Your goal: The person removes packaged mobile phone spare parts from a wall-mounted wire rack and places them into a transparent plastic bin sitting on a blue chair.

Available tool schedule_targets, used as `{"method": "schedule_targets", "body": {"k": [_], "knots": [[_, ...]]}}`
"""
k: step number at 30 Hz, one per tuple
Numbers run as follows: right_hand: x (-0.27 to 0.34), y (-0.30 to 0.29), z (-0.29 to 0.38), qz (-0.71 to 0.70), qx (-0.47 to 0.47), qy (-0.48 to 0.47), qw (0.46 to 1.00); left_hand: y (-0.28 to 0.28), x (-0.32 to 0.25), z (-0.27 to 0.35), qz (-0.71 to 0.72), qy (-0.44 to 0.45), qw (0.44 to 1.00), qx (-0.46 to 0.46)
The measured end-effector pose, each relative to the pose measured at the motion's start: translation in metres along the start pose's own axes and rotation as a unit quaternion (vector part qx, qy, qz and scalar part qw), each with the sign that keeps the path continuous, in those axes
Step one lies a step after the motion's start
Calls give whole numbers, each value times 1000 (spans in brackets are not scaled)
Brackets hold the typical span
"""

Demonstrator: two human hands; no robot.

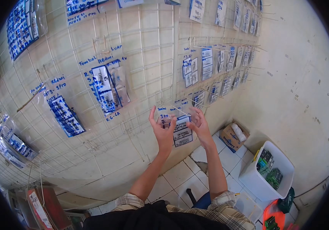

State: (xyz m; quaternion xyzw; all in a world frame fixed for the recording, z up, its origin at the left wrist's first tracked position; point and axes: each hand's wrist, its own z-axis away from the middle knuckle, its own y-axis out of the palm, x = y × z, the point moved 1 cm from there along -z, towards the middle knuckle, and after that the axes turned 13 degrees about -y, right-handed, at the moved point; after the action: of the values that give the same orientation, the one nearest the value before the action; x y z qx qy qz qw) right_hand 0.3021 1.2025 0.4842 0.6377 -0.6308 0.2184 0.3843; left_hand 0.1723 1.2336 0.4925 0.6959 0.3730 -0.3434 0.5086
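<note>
A clear plastic bag [179,110] with blue handwriting is in front of me at a wire hook of the grid. Inside it shows a strip of white, blue-edged packets [183,134], marked in black. My left hand [163,132] has the bag's left side, the thumb on the front and some fingers seen through or behind the plastic. On the other side my right hand [202,126] holds the bag, its thumb by the top packet and its fingers curled at the edge. How firmly each hand grips is hard to see.
White wire grid panels [150,57] cover the wall, with several bagged packets [111,89] on long protruding hooks. On the tiled floor [179,184] stand a cardboard box [230,138] and a white plastic bin [258,184] of circuit boards. A red box [48,207] is at lower left.
</note>
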Motion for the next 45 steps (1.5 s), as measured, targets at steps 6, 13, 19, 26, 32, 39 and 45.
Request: {"method": "schedule_targets", "body": {"k": [6, 13, 19, 26, 32, 39, 45], "knots": [[24, 7, -6, -42, 25, -10, 999, 2, -10, 8, -36, -10, 999, 14], [34, 12, -10, -24, 8, 33, 999, 9, -19, 23, -50, 14, 996, 71], [33, 12, -9, -41, -12, 51, 998, 5, -13, 27, -112, 39, 981, 154], [38, 11, -6, -33, -49, 86, 995, 5, -15, 29, -126, 46, 984, 121], [45, 14, -8, 40, -69, 88, 993, 4, -10, 30, -135, 45, 981, 130], [36, 22, 9, 18, -105, -81, 991, 0, -12, 39, -125, 48, 981, 141], [46, 22, 78, 24, -109, -9, 994, -22, -6, 66, -17, -66, 983, 172]]}}
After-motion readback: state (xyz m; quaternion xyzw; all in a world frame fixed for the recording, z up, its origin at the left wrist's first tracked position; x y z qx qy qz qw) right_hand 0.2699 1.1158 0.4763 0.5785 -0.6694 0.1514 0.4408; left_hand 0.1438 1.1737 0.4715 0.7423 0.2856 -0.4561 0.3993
